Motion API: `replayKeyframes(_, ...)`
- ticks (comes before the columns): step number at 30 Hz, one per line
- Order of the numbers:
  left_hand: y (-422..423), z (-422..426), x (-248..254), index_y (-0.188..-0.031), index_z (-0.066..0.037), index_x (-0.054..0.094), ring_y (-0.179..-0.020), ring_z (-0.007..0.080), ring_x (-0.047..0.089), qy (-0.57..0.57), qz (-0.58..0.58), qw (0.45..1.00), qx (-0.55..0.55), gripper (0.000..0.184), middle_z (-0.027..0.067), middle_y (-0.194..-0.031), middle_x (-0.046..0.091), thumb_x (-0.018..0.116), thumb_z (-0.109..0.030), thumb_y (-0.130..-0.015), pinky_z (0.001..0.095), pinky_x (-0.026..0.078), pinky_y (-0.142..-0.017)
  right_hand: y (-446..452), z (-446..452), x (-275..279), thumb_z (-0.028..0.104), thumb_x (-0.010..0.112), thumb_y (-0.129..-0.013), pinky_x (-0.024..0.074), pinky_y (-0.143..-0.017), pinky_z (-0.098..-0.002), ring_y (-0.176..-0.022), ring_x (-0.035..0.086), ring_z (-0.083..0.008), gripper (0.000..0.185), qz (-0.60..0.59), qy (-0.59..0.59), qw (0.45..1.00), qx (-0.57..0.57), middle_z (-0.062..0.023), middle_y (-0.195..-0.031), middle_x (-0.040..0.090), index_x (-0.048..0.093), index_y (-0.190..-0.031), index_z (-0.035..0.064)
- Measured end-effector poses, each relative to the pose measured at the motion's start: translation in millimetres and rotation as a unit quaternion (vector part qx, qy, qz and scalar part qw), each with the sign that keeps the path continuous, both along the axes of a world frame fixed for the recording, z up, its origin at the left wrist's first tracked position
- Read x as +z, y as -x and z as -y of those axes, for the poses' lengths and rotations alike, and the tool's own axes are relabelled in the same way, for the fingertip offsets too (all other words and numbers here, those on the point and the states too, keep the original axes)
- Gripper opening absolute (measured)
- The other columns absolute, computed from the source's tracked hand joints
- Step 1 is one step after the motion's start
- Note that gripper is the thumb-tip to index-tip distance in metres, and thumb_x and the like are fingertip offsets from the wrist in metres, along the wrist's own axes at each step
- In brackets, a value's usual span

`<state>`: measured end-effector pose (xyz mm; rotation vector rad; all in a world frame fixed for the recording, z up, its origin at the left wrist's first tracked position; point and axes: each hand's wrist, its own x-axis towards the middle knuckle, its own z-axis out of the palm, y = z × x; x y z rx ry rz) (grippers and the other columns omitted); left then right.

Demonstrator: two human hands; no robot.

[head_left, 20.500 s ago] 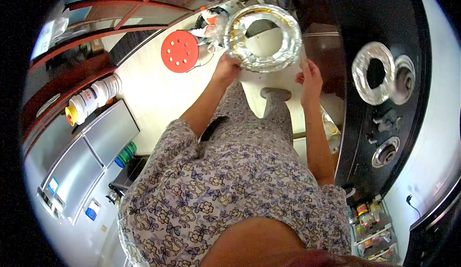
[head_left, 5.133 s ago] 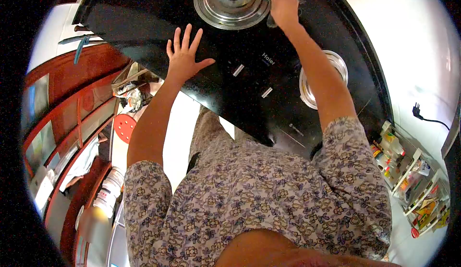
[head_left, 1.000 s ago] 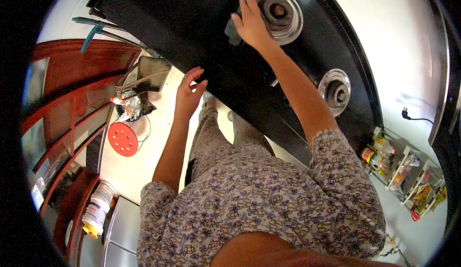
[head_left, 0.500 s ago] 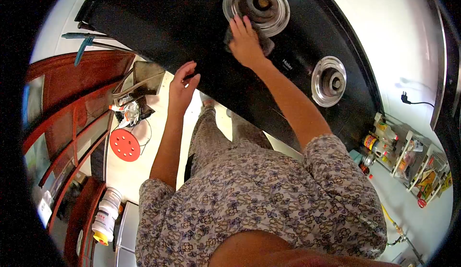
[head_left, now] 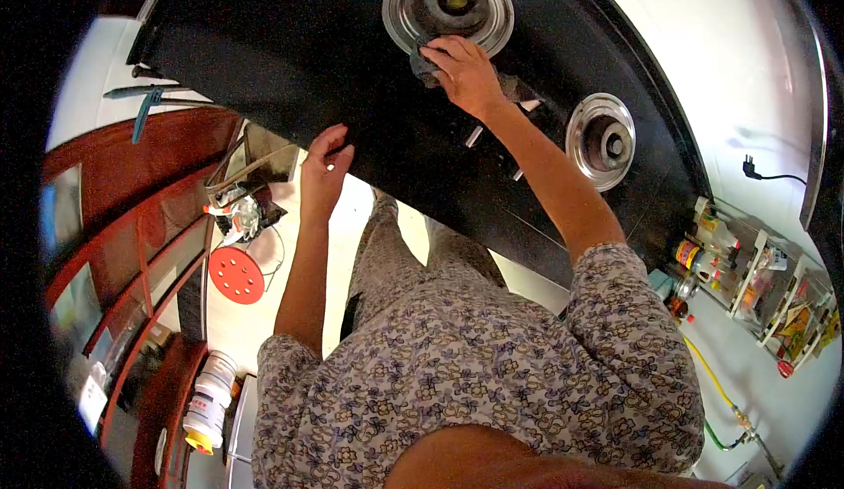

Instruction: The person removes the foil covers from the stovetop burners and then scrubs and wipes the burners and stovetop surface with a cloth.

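My right hand [head_left: 468,76] presses a dark grey cloth [head_left: 425,69] onto the black stove top [head_left: 369,76]. It is at the near edge of the large burner with a silver ring [head_left: 397,16], and its fingers are closed over the cloth. Part of the cloth is hidden under the palm. My left hand [head_left: 323,177] hovers by the stove's front edge, fingers loosely bent and apart, with nothing seen in it. Right of my right forearm lies a smaller burner with a silver ring [head_left: 576,146].
A black plug [head_left: 750,168] hangs by the white wall. Racks with bottles and packets [head_left: 747,269] stand at the right. On the floor at left are a red disc with holes [head_left: 236,275] and white buckets [head_left: 207,405]. A red-brown wooden frame [head_left: 132,251] borders the left side.
My right hand has shifted slightly right and nearer me with the cloth, its fingers now turned more to the left. My left hand has dropped a little. The whole view has tilted slightly.
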<state>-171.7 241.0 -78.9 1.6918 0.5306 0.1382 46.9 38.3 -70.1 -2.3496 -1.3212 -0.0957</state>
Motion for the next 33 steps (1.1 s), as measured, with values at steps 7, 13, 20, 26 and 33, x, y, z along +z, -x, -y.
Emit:
replayKeyframes(7,-31,-56,14,-0.107,-0.005,0.058,-0.109,0.033,0.048,-0.304,0.006,0.952,-0.033,0.029,0.0137,-0.119,0.052,0.062,-0.014,-0.079,0.0379,0.038,-0.093,-5,39,7,0.007,0.053,-0.073,0.0342,-0.092,-0.0426,-0.115,0.041,-0.0243,0.045,0.046,0.066,0.992,-0.099,0.0017,-0.123,0.046,0.055,-0.115,0.0214)
replayKeyframes(13,-30,-76,12,-0.114,-0.008,0.055,-0.124,0.0308,0.033,-0.458,-0.038,0.883,-0.091,0.041,0.0101,-0.129,0.044,0.065,-0.02,-0.076,0.0425,0.029,-0.1,-8,34,-3,-0.001,0.051,-0.069,0.0353,-0.091,-0.0412,-0.113,0.041,-0.0281,0.044,0.037,0.031,0.975,-0.215,-0.0028,-0.12,0.049,0.062,-0.105,0.0228)
replayKeyframes(20,-23,-69,15,-0.119,-0.008,0.052,-0.132,0.027,0.022,-0.481,-0.052,0.861,-0.159,0.055,0.0072,-0.14,0.031,0.07,-0.023,-0.07,0.0474,0.018,-0.105,-53,36,-31,-0.006,0.052,-0.058,0.04,-0.086,-0.0388,-0.101,0.048,-0.0298,0.039,0.065,-0.08,0.955,-0.279,-0.0051,-0.108,0.055,0.066,-0.088,0.0147)
replayKeyframes(26,-19,-70,13,-0.123,-0.009,0.048,-0.133,0.0284,0.019,-0.466,-0.078,0.865,-0.169,0.06,0.0049,-0.143,0.026,0.071,-0.024,-0.069,0.0504,0.018,-0.104,-132,28,-32,-0.01,0.049,-0.056,0.041,-0.082,-0.0378,-0.095,0.05,-0.0307,0.031,0.123,-0.129,0.965,-0.19,-0.0087,-0.099,0.058,0.065,-0.073,0.0099)
replayKeyframes(33,-12,-68,22,-0.114,-0.007,0.055,-0.132,0.0325,0.021,-0.412,-0.038,0.903,-0.116,0.047,0.0077,-0.142,0.029,0.07,-0.02,-0.071,0.049,0.022,-0.103,-223,-38,-25,-0.013,0.047,-0.059,0.0425,-0.084,-0.0392,-0.1,0.051,-0.0297,0.047,-0.014,0.007,1.0,0.012,-0.0102,-0.106,0.055,0.068,-0.092,0.0129)
